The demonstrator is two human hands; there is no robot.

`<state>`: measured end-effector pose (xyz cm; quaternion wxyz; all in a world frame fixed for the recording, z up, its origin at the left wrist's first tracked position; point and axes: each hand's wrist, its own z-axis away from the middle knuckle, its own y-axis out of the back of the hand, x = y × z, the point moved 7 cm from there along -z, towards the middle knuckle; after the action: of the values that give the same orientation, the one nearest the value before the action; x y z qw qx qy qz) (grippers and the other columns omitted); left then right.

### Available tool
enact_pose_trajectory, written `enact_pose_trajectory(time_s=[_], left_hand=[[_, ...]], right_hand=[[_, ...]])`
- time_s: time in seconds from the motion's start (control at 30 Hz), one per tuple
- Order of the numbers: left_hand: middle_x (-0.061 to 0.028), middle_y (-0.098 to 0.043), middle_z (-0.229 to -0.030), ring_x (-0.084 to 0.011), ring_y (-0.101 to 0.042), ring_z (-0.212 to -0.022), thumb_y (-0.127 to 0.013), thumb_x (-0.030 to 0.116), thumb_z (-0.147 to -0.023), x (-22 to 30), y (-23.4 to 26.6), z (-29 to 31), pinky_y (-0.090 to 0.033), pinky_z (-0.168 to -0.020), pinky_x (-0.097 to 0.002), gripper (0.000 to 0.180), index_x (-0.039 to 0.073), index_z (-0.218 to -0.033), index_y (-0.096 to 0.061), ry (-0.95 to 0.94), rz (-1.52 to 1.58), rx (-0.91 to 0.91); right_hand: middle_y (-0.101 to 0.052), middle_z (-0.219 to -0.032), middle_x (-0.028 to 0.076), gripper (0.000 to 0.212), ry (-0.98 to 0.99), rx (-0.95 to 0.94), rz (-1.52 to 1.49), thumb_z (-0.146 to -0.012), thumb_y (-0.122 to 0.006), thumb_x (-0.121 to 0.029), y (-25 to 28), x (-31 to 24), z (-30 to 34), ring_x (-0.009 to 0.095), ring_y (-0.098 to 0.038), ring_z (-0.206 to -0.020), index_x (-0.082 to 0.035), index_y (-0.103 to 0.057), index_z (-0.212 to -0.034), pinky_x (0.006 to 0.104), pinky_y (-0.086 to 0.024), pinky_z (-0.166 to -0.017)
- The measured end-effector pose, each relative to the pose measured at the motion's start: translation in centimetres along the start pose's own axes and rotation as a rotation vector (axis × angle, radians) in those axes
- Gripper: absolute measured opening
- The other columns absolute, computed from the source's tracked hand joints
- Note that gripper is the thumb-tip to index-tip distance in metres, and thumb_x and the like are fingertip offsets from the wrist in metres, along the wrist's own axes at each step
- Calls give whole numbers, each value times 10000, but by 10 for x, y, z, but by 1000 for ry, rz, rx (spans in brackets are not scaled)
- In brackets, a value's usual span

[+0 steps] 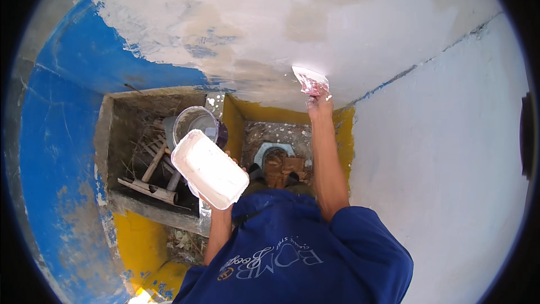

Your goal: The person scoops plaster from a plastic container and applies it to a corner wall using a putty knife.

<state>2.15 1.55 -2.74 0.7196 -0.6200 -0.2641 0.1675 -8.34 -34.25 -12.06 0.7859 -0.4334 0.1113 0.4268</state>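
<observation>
My right hand (320, 104), at the end of an outstretched arm, is closed round a putty knife (311, 81). Its broad blade carries white filler, with reddish smears nearer the hand, and it is at the pale wall (349, 39); I cannot tell whether the edge touches. Below and to the left, my left hand (216, 209) grips a white rectangular tub (209, 170) from underneath, fingertips showing at its right side. White paste coats the inside of the tub, too bright to judge its depth. Most of the left palm is hidden by the tub.
Behind the tub, a dark bucket (196, 121) stands on a ledge. Sticks and broken bamboo (154, 164) fill a concrete recess at left. A squat toilet (273, 149) with brick pieces (275, 171) lies near my feet. Blue wall (73, 62) rises left, a whitish wall (439, 135) right.
</observation>
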Motion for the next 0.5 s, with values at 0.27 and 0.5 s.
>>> enact_pose_trajectory(time_s=[0.27,0.5], left_hand=[[-137,-451,-1439,-332,-484,-1261,-477,451,-965,-4,13,1,-354,-1065,-611,553,164,-1434,-423,17,78,-22],[-134,-503,-1369,-311,-507,-1225,-466,427,-977,-1,10,7,-380,-1033,-608,508,144,-1398,-450,35,2,-4]], right_hand=[[-614,-829,-18,151,69,33,107,-876,-714,-198,41,5,15,126,-547,-717,-107,-617,-946,270,-379,-582],[-603,-813,4,142,-93,291,44,-873,-718,-145,74,90,-50,135,-535,-675,-102,-628,-975,258,-425,-516]])
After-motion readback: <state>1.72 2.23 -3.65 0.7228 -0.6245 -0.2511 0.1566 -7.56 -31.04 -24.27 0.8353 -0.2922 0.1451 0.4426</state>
